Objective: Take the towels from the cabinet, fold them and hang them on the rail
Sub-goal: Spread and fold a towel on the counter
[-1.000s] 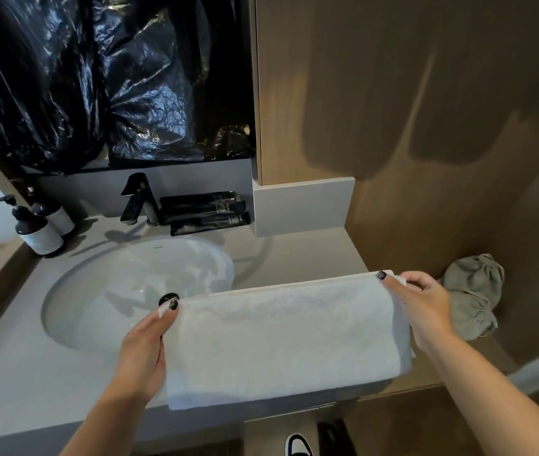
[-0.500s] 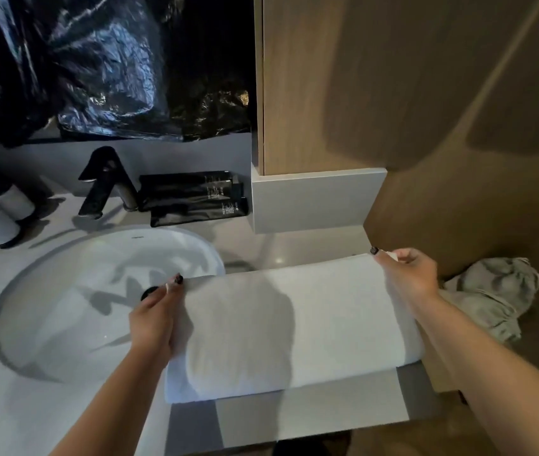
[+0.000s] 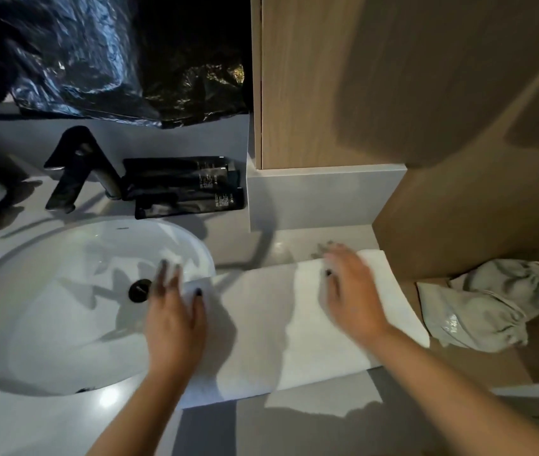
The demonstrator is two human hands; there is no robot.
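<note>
A white towel (image 3: 261, 327), folded into a long band, lies flat on the grey countertop (image 3: 320, 426) to the right of the sink. My left hand (image 3: 174, 319) rests flat on its left end with fingers spread, partly over the basin's rim. My right hand (image 3: 348, 291) lies flat on the towel's right half, fingers stretched toward the back edge. Both hands are blurred by motion. No rail or cabinet interior shows in this view.
A white oval sink (image 3: 64, 301) with a black drain and black faucet (image 3: 79, 166) fills the left. Black sachets (image 3: 182, 185) lie behind it. A crumpled grey cloth bag (image 3: 481, 307) sits right of the towel, against the wooden wall (image 3: 426, 93). Black plastic sheeting (image 3: 97, 54) hangs above.
Both hands let go of the towel's back corners and now lie flat on top of it. The towel has settled onto the counter, and the view has moved closer and tilted down.
</note>
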